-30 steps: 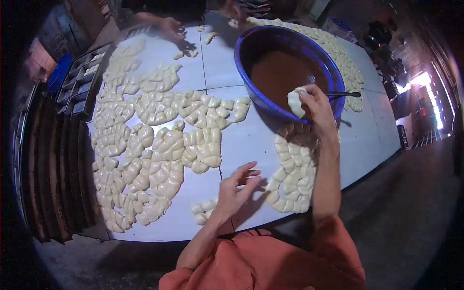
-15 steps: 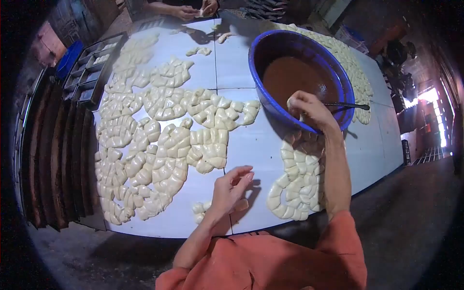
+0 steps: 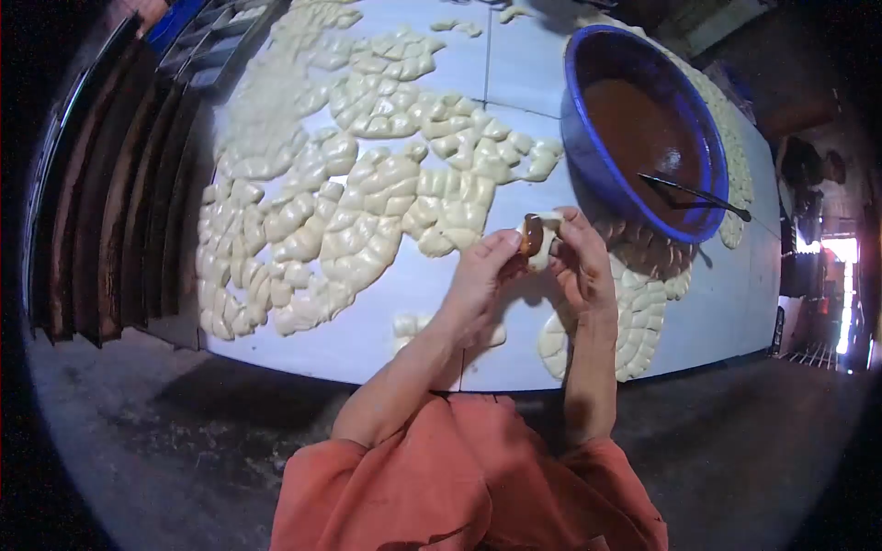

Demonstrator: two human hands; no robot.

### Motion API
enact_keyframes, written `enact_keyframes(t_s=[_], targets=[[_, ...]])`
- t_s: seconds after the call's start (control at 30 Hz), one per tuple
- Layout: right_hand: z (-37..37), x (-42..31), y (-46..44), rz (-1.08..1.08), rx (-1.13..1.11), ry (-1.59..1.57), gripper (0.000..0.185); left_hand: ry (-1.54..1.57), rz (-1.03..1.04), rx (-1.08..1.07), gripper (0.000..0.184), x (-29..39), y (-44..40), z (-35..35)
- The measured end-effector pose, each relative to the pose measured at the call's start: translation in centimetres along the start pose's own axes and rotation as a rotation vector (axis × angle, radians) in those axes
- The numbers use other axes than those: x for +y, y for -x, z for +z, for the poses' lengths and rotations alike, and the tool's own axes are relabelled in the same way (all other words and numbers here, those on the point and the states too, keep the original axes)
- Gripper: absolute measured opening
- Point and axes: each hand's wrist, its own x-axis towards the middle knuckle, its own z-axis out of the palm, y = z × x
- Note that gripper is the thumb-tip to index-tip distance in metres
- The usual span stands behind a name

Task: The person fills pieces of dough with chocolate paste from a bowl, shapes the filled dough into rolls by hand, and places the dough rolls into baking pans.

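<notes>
Above the table, my left hand and my right hand both pinch one small piece of pale dough, with glossy brown filling showing on its left part. The fingers of each hand are closed on its edges. Beyond my right hand stands a large blue basin of brown filling. A dark-handled utensil leans out over the basin's near right rim. Several loose dough pieces lie beneath my left forearm, partly hidden.
Rows of shaped dough pieces cover the left of the white table. More dough pieces lie right of my right forearm, and others behind the basin. Dark trays stand on edge at the left, near a compartmented metal rack.
My right hand has come back from the basin to meet my left hand, and both now hold the dough with brown filling on it. The view has tilted down and turned left.
</notes>
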Motion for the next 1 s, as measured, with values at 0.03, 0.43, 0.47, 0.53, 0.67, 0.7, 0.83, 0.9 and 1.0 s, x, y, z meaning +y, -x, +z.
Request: enact_keyframes(t_s=[0.03, 0.43, 0.47, 0.53, 0.67, 0.7, 0.83, 0.9, 1.0], targets=[[0.0, 0.9, 0.2, 0.008, -0.071, 0.005, 0.03, 0.044, 0.019, 0.026, 0.025, 0.3, 0.4, -0.7], [5.2, 7.5, 1.7, -0.549, -0.028, 1.273, 0.039, -0.375, 0.37, 0.264, 0.033, -0.3, 1.3, -6.3], [5.0, 8.0, 1.8, -0.582, 0.018, 1.326, 0.031, -0.404, 0.493, 0.283, 0.035, -0.8, 1.1, -6.7], [5.8, 7.8, 1.4, -0.617, 0.077, 1.292, 0.022, -0.489, 0.48, 0.279, 0.038, 1.9, 3.1, -4.7], [5.4, 8.0, 0.8, -0.417, 0.103, 0.969, 0.02, -0.272, 0.239, 0.203, 0.035, 3.3, 2.6, -4.2], [5.3, 7.8, 0.8, -0.306, 0.096, 0.809, 0.022, -0.299, 0.139, 0.165, 0.034, 4.2, 2.4, -4.6], [5.2, 7.1, 2.4, -0.18, -0.02, 0.647, 0.028, -0.238, 0.029, 0.074, 0.033, 6.3, 2.5, -5.1], [5.2, 6.7, 2.6, -0.357, -0.165, 0.901, 0.029, -0.315, 0.025, 0.109, 0.034, 6.3, 2.8, -5.3], [4.0, 8.0, 1.7, -0.551, -0.11, 0.729, 0.027, -0.279, 0.022, 0.105, 0.035, 5.5, 3.9, -4.7]])
